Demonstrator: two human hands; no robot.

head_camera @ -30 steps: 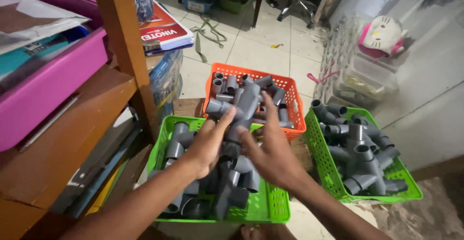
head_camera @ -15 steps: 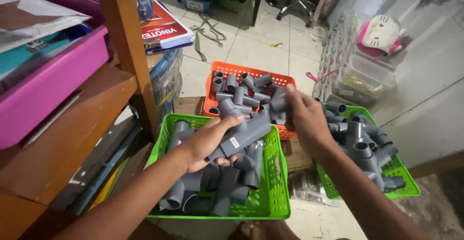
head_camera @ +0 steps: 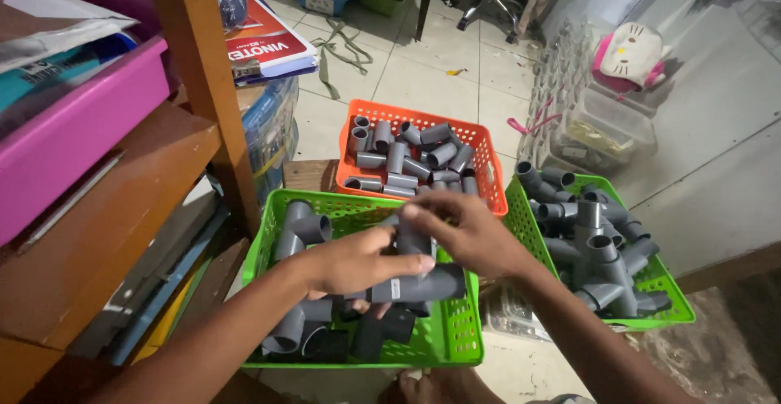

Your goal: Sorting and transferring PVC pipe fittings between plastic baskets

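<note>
— Where was the fitting, relative to the hands?

— The grey plastic tee-shaped pipe fitting (head_camera: pixel 419 283) sat between both hands, above the near green perforated plastic basket (head_camera: pixel 455 335). Its long run lay roughly left to right, tilted slightly, with the short branch standing up toward the right hand.

— And the hands themselves?

— The left hand (head_camera: pixel 354 262) was curled over the run from the left side, thumb stretched along the top, fingers wrapped underneath. The right hand (head_camera: pixel 472 233) came in from the right, fingertips pinched together on the upright branch. Both touched the piece; the left carried more of it.

— What lay under it?

— More grey fittings, elbows and tees, piled loosely in that basket. Smooth, matte, hard-walled tubes with open round mouths.

— The other containers?

— An orange perforated plastic basket (head_camera: pixel 488 139) stood just behind, filled with short straight grey pipe pieces (head_camera: pixel 411 156) lying side by side. To the right, a second green plastic basket (head_camera: pixel 667 290) held larger grey tee and elbow joints (head_camera: pixel 598 245), heaped at all angles.

— Anything beside the left arm?

— A wooden shelf post (head_camera: pixel 203 87) rose close to it, with a pink plastic tray (head_camera: pixel 81 123) on the shelf and a red-covered booklet (head_camera: pixel 264 42) behind. The floor beyond was pale tile (head_camera: pixel 423 70).
</note>
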